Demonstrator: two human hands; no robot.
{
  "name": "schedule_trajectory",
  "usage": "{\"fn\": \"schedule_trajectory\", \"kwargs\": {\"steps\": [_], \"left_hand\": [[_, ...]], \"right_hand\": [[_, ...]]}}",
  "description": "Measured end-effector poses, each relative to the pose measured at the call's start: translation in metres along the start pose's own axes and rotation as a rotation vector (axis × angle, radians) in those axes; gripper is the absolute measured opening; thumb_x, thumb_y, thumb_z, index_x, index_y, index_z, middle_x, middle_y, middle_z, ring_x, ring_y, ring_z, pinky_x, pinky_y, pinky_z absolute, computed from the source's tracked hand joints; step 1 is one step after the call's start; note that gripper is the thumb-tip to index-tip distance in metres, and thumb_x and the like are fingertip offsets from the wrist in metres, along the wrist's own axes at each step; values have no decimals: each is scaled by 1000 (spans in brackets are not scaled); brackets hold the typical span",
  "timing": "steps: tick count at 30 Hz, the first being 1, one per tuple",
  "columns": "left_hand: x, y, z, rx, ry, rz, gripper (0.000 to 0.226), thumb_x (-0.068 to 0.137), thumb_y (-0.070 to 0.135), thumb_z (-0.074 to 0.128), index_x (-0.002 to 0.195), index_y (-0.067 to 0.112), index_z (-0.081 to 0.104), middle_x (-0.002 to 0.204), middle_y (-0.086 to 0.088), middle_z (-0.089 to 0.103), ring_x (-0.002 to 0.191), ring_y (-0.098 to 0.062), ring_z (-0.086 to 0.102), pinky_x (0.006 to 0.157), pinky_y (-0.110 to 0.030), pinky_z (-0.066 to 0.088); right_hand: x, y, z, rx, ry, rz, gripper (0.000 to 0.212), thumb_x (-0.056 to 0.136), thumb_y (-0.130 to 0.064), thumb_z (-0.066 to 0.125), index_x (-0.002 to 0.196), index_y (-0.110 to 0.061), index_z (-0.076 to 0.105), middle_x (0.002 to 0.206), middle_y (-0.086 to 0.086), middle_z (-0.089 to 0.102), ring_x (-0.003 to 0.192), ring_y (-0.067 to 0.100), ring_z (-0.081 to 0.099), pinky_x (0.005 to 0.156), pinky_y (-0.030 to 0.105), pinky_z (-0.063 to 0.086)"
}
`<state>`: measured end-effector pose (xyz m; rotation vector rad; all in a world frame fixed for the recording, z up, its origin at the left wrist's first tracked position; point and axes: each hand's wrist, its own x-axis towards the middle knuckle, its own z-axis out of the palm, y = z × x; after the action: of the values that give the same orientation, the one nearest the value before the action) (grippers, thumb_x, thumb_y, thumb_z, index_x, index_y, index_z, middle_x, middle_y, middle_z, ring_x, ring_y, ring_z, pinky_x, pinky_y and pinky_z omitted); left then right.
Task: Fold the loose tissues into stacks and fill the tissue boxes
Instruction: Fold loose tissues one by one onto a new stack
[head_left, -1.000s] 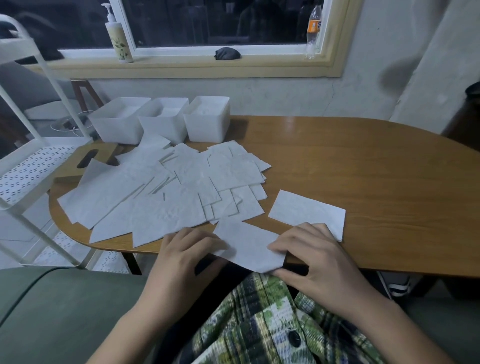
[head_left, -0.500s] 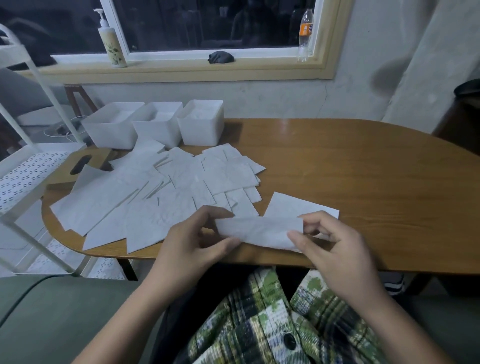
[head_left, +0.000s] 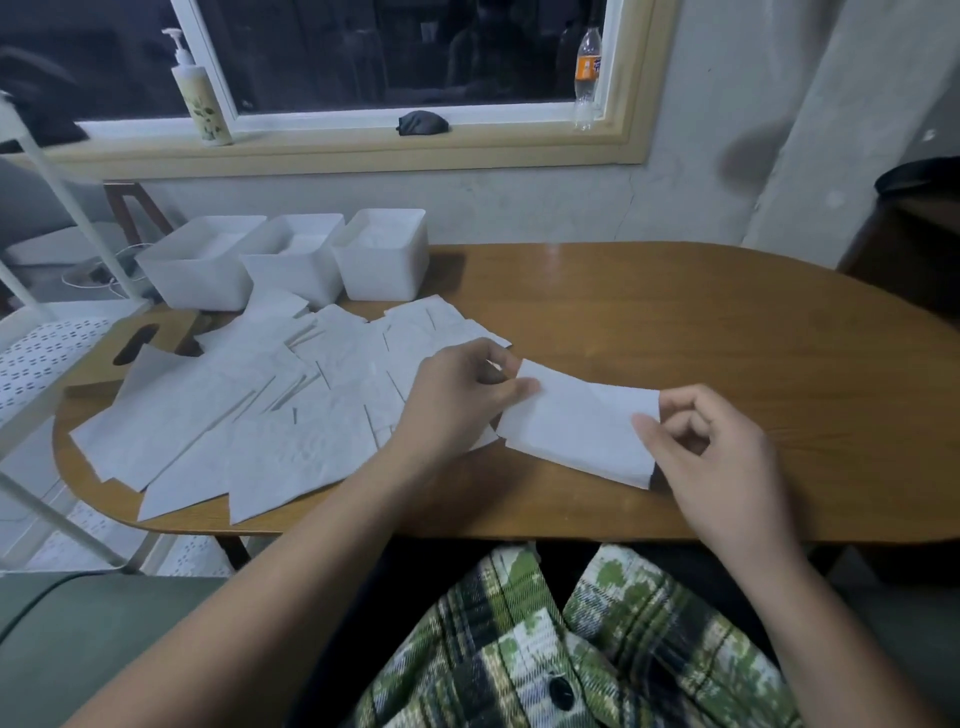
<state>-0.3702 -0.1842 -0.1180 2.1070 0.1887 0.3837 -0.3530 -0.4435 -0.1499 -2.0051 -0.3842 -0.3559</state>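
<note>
Tissue (head_left: 576, 421) pinched by left hand (head_left: 457, 395) and right hand (head_left: 711, 457) over wooden table (head_left: 727, 322) by window (head_left: 395, 52).

Oval wooden counter (head_left: 701, 322) stands before a rough pale wall (head_left: 519, 208). Above: dark window (head_left: 395, 52), white frame, yellow sill (head_left: 363, 153) carrying a pump bottle (head_left: 200, 88) and an orange-labelled bottle (head_left: 587, 78). White perforated rack (head_left: 47, 353) at left. Green cushion (head_left: 78, 639) at lower left. Lighting dim.

Your left hand (head_left: 457, 395) and right hand (head_left: 717, 457) are bare, forearms (head_left: 291, 561) too. Below the desk (head_left: 675, 322) edge, your shirt (head_left: 519, 649) is green-white-black plaid with one dark button (head_left: 560, 691).
</note>
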Motion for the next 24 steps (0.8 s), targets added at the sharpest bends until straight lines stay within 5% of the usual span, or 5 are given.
{"fn": "schedule_trajectory", "kwargs": {"steps": [5,12,18,24], "left_hand": [[24,-9,11,186,-120,-8,18,86,37,89,91,25,77,77,12,76,75,10,67,59,-10,47],[30,-15,18,320,-152,21,17,85,38,88,88,27,75,75,8,75,73,-4,69,63,-31,56],[27,-17,22,397,-115,59,16,84,35,80,91,29,67,68,10,70,73,-8,66,61,-33,54],[12,-20,6,379,-7,131,27,87,42,85,103,31,67,83,13,70,79,-1,63,67,-30,53]], "right_hand": [[6,4,2,-108,-10,51,13,96,-29,77,100,-31,65,68,-8,64,64,13,60,62,29,45],[6,7,5,-263,-35,56,23,94,-24,79,112,-29,67,64,-8,62,62,6,61,60,32,50],[6,11,9,-347,-40,17,32,93,-22,79,121,-26,65,70,-12,60,75,12,63,91,47,54],[-1,9,13,-414,-60,-217,22,96,-21,74,116,-27,69,98,-17,56,95,12,55,92,43,42]]}}
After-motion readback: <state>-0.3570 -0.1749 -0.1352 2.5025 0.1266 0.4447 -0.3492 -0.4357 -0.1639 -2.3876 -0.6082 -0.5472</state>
